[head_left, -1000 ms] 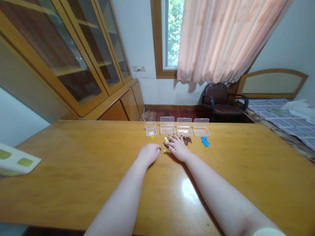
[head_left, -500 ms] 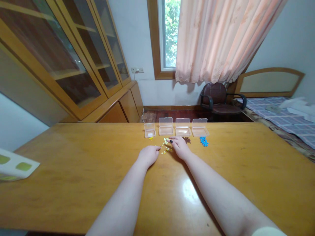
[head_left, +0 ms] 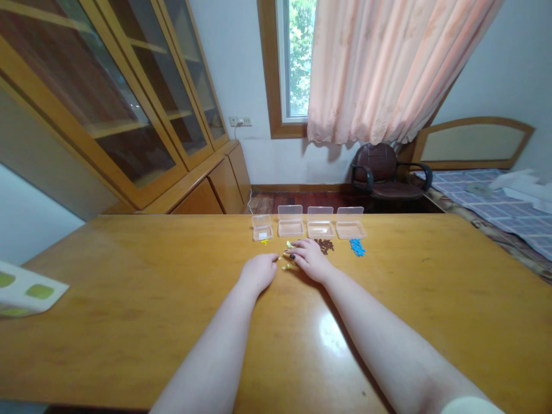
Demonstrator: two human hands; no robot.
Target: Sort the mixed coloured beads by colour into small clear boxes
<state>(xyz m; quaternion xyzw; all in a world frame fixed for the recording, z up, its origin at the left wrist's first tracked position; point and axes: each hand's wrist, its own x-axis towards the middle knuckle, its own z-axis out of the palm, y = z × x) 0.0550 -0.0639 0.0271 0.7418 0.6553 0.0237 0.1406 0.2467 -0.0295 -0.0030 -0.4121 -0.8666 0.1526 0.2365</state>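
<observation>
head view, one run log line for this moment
left hand: curled, on table | right hand: over yellow pieces | beside: brown pieces, blue pieces | behind: four open clear boxes

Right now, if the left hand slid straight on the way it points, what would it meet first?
Probably the small yellow pieces scattered just beyond the left hand, with the right hand close behind them; depth is unclear.
</observation>
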